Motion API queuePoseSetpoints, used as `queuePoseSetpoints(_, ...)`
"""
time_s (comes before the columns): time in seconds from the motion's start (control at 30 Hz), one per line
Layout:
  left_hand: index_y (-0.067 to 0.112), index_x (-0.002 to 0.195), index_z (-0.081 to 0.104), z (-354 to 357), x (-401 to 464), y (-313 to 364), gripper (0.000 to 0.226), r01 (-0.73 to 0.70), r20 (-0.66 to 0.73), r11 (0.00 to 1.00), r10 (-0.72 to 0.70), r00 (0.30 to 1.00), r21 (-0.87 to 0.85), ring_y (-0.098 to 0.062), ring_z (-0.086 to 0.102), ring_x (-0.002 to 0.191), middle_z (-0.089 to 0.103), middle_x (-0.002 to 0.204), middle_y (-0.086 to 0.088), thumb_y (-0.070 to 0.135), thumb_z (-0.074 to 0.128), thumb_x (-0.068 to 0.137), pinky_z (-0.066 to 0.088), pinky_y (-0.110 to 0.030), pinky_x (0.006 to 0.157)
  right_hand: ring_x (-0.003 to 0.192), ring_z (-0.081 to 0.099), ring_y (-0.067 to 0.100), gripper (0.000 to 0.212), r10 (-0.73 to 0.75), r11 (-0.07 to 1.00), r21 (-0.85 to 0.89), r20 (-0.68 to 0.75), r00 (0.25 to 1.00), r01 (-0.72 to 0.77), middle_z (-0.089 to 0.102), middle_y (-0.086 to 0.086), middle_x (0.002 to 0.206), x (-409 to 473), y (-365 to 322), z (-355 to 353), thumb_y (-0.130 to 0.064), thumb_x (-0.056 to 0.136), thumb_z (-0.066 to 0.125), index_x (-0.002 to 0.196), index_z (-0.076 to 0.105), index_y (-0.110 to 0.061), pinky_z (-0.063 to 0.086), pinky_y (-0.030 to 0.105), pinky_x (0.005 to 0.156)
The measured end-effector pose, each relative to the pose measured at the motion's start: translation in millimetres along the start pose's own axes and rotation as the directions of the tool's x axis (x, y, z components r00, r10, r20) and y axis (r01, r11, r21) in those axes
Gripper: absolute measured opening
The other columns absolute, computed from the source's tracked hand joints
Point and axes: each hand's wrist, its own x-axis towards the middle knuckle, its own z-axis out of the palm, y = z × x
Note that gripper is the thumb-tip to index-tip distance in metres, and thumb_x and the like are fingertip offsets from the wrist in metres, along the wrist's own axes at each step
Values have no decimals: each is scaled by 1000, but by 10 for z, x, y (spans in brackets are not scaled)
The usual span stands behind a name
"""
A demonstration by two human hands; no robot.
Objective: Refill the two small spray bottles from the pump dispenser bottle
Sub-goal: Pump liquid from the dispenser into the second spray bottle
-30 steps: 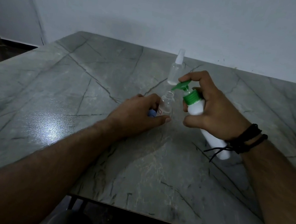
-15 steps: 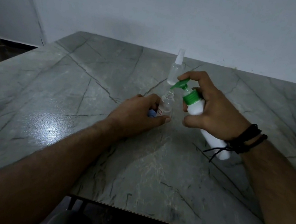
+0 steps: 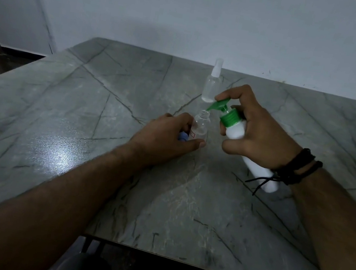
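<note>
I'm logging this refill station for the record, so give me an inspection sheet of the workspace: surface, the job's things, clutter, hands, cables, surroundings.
Surface: grey veined stone table, with a light glare at the near left.
Job's things: uncapped clear spray bottle upright on the table; white pump dispenser bottle with green pump head, tilted, its spout over the open neck; second spray bottle capped, upright, farther back.
Clutter: small blue object under the left hand, mostly hidden.
Hands: left hand holds the uncapped bottle; right hand grips the dispenser, forefinger on the pump head.
Cables: nothing seen; only black cord bracelets on the right wrist.
Surroundings: plain pale wall behind; dim light.
</note>
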Motion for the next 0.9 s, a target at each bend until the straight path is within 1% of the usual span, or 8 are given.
queuePoseSetpoints(0.1,26,114,52,-10,-3,4,39,3,0,1000,-3,1000,2,2,45,74,49,92,15,50,63,86,32,-13,59,73,64,26,73,-2,1000,-1,0,1000,2,65,5,82,3,-4,-2,-13,65,73,128,42,-35,55,51,72)
queuePoseSetpoints(0.23,25,117,51,-15,-3,14,41,5,14,1000,-5,1000,0,5,44,72,47,92,15,49,63,87,31,-12,59,73,65,26,81,-9,1000,-13,-9,1000,9,65,5,82,2,13,-6,-1,69,79,133,42,-35,55,50,72)
queuePoseSetpoints(0.37,27,117,50,-13,0,16,40,16,18,1000,-16,1000,-4,6,43,72,43,83,20,50,62,87,30,-12,58,73,65,25,74,-5,1000,-8,-6,1000,5,66,6,83,-4,-8,-5,-12,65,73,130,42,-34,55,48,72)
queuePoseSetpoints(0.43,27,117,50,-15,1,19,40,19,15,1000,-19,1000,6,5,44,71,42,82,20,50,62,87,30,-12,57,73,65,25,72,-3,1000,-6,-5,1000,3,66,6,83,-4,-10,-2,-13,66,73,128,43,-33,55,49,72)
queuePoseSetpoints(0.6,26,116,50,-16,4,13,40,13,19,1000,-14,1000,10,4,44,71,42,83,19,51,61,87,31,-13,58,74,65,26,82,-18,1000,-4,-17,1000,18,65,6,83,2,14,1,3,70,80,134,42,-32,55,46,72)
queuePoseSetpoints(0.7,27,115,49,-12,2,9,39,16,20,1000,-16,1000,11,4,44,72,43,83,20,51,62,87,31,-13,58,73,65,22,81,-19,1000,-11,-13,1000,19,65,4,82,-2,5,7,0,69,79,134,42,-33,54,42,71)
queuePoseSetpoints(0.8,27,117,50,-12,8,5,42,22,22,1000,-22,1000,11,3,44,74,46,88,17,52,62,86,34,-14,60,73,66,24,74,-4,1000,-9,-9,1000,4,66,6,84,-1,-10,8,-12,65,74,129,43,-33,55,46,72)
queuePoseSetpoints(0.9,27,116,50,-13,7,8,40,25,23,1000,-26,999,17,2,46,74,47,91,15,52,62,86,34,-13,60,75,66,26,75,-8,1000,2,-18,1000,8,67,8,85,-6,-1,0,-3,69,79,128,43,-32,55,47,72)
